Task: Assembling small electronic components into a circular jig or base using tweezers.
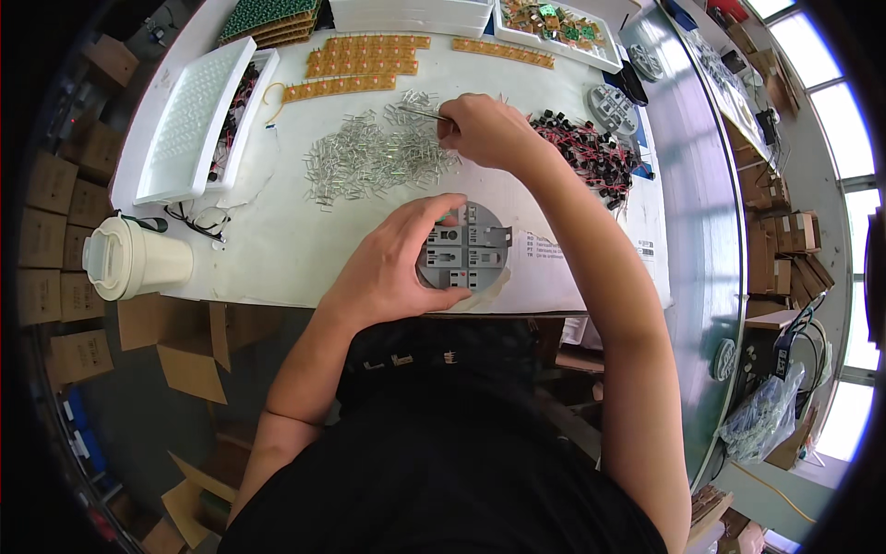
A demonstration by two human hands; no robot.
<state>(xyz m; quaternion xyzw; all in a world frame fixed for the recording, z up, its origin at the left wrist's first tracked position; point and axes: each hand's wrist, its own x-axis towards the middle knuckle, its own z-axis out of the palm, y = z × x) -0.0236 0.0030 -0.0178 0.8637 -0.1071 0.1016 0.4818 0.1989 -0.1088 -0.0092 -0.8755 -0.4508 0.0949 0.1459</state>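
My left hand (386, 260) is closed round the left side of a round grey plastic disc (476, 247), which lies at the table's near edge. Slots and small square openings cover the disc's face, and a tab sticks out on its right. Farther off, my right hand (491, 132) pinches thin metal tweezers (420, 113). Their tips point left, over a heap of small clear tube-like pieces with thin metal legs (360, 159). Whether the tips grip a piece is too small to tell.
Right of my right hand lies a pile of black parts with red wires (586, 152). Behind it rests another grey disc (614, 109). Yellow-brown board strips (365, 63) and a tray of circuit boards (600, 57) lie at the back. At left are a white box (194, 120) and a lidded cup (138, 258).
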